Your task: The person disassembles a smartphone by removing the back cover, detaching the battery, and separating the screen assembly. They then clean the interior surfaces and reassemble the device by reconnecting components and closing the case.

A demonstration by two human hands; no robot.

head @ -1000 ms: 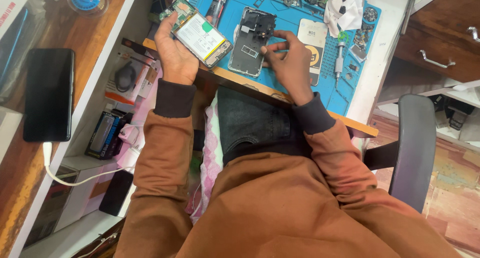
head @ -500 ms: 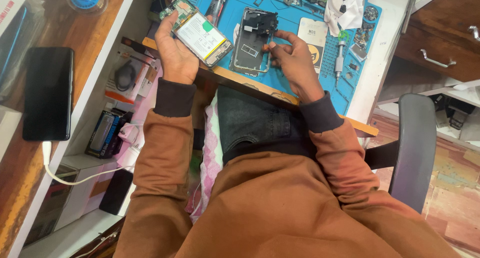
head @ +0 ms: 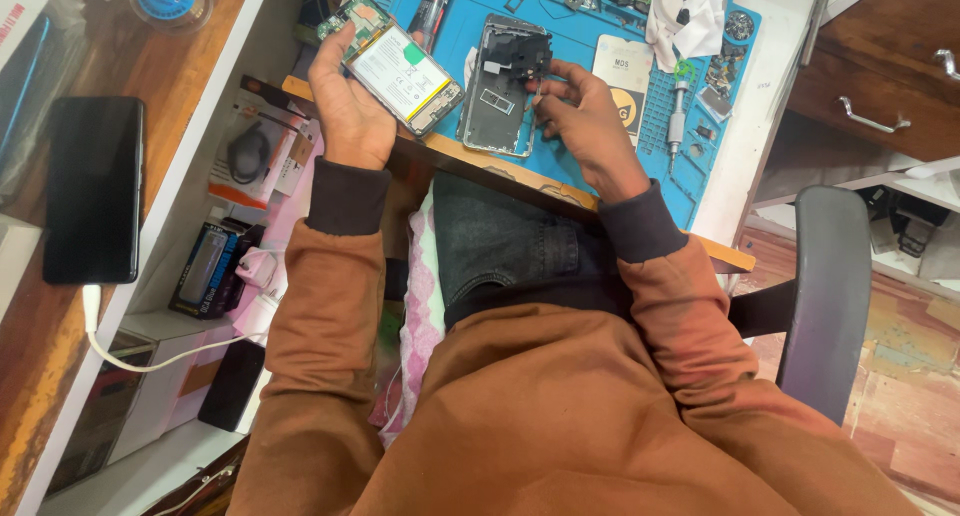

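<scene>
My left hand (head: 350, 111) grips the open phone (head: 400, 76), my right hand (head: 585, 126) pinches a tiny part at the phone frame (head: 505, 86); next I must fit it gently.

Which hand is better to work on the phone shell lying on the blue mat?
Probably the right hand: its fingers already touch the phone shell on the blue mat. The left hand is busy holding the opened phone.

A phone-repair workshop: a blue repair mat (head: 590, 36) covers the counter (head: 740, 136), strewn with small parts, a screwdriver (head: 677, 116) and opened phones. Boxed accessories (head: 205, 271) fill a side shelf, and a dark phone (head: 95, 186) charges nearby.
</scene>
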